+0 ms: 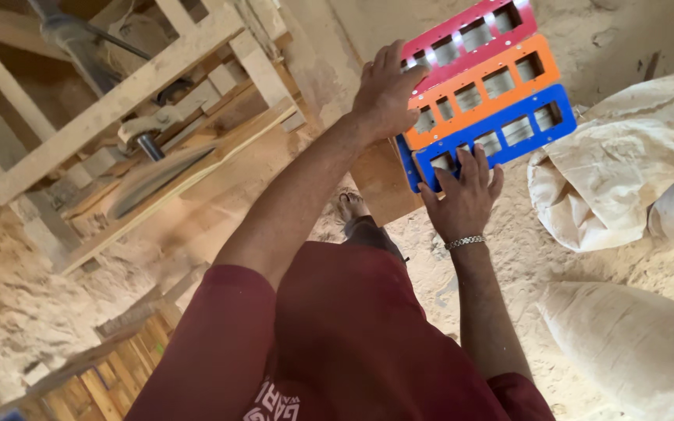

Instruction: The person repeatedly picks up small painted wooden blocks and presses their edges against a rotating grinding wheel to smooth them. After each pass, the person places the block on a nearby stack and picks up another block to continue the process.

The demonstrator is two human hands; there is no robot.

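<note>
The panel [484, 86] is a flat board in three coloured strips: red on top, orange in the middle, blue at the bottom. Each strip carries a row of rectangular slots. It is held tilted above a wooden plank [380, 183] and the sawdust floor [509, 257]. The left hand [388, 92] is clamped on the panel's left edge. The right hand [466, 195], with a metal bracelet [465, 242], presses spread fingers against the blue strip. White sacks [618, 171] lie nearby.
</note>
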